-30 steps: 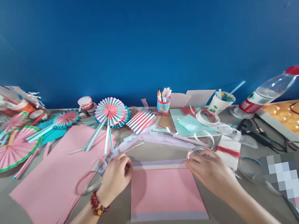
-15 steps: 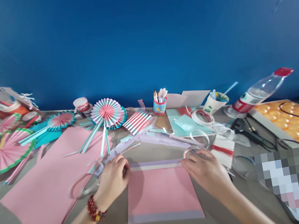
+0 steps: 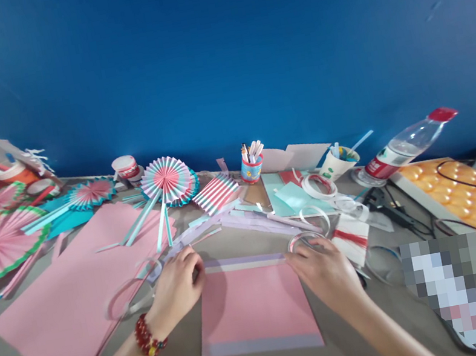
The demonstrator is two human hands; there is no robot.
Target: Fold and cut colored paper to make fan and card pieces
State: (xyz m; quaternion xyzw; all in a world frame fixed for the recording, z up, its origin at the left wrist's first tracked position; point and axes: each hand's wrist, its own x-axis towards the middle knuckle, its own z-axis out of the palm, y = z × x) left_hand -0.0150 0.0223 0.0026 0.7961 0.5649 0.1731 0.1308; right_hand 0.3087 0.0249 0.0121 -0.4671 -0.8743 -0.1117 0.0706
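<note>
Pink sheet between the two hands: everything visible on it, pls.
The pink sheet looks like smooth paper, roughly rectangular, with a lavender band along its near edge and another along its far edge. Just inside the far band runs a whitish strip; whether tape or paper, I can't tell. It lies flat on the grey table. The left hand appears to touch its far left corner, the right hand its far right.

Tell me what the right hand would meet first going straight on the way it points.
The right hand seems to touch the pink sheet at its far-right corner; past that, it would probably meet the lilac paper strips first, though depth is unclear.
</note>
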